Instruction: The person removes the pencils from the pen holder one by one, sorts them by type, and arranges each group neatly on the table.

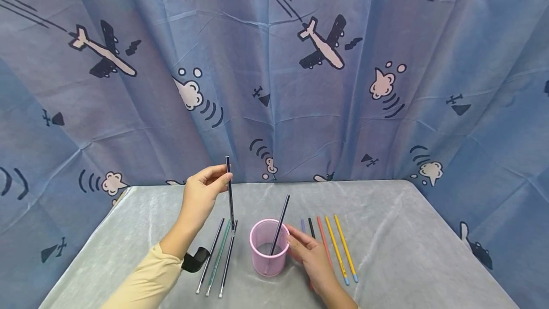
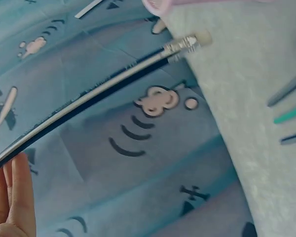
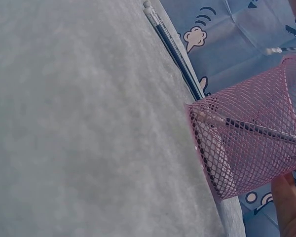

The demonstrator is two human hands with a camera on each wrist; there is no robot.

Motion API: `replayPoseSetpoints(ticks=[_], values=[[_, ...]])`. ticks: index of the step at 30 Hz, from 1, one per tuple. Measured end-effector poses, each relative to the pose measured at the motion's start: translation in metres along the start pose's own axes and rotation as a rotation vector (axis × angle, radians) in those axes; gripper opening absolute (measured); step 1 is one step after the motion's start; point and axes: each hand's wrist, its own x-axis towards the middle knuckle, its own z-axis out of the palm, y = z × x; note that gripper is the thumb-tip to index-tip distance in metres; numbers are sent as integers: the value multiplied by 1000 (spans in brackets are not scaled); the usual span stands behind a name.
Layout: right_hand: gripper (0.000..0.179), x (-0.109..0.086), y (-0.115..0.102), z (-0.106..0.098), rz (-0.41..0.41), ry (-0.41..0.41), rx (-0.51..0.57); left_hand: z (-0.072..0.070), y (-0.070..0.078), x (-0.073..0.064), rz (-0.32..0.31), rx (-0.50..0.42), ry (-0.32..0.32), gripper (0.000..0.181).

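Note:
Between thumb and fingertips, my left hand point(image 1: 200, 195) pinches a dark pencil point(image 1: 230, 199) near its upper end. The pencil stands almost upright in the air, its white eraser end down, left of a pink mesh pencil cup point(image 1: 268, 267). In the left wrist view the held pencil point(image 2: 89, 101) runs slantwise to its metal ferrule and eraser. My right hand point(image 1: 315, 259) holds the cup by its right side, near the rim. Another dark pencil point(image 1: 280, 223) leans inside the cup, eraser end at the bottom, as the mesh point(image 3: 251, 108) shows in the right wrist view.
Left of the cup lie two dark pencils point(image 1: 211, 254) and a green pencil point(image 1: 218, 259), erasers toward me. On the right are a red pencil point(image 1: 323, 240), two yellow pencils point(image 1: 339, 249), a black one and a purple one, partly behind my right hand. A patterned curtain point(image 1: 274, 85) hangs behind the grey-covered table point(image 1: 394, 252).

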Motion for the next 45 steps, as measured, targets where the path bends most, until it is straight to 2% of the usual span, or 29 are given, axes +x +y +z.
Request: replayPoseSetpoints(ticks=[8, 14, 19, 32, 45], values=[[51, 1, 2, -1, -2, -5, 19, -14, -18, 3, -78, -27, 22, 28], [51, 2, 2, -1, -4, -9, 25, -24, -33, 7, -136, 33, 11, 28], [52, 2, 2, -1, -2, -17, 16, -30, -47, 11, -147, 90, 7, 27], [52, 1, 1, 0, 9, -3, 3, -38, -70, 13, -240, 185, -110, 30], [52, 0, 2, -1, 1, -7, -4, -37, -88, 13, -295, 197, -185, 28]])
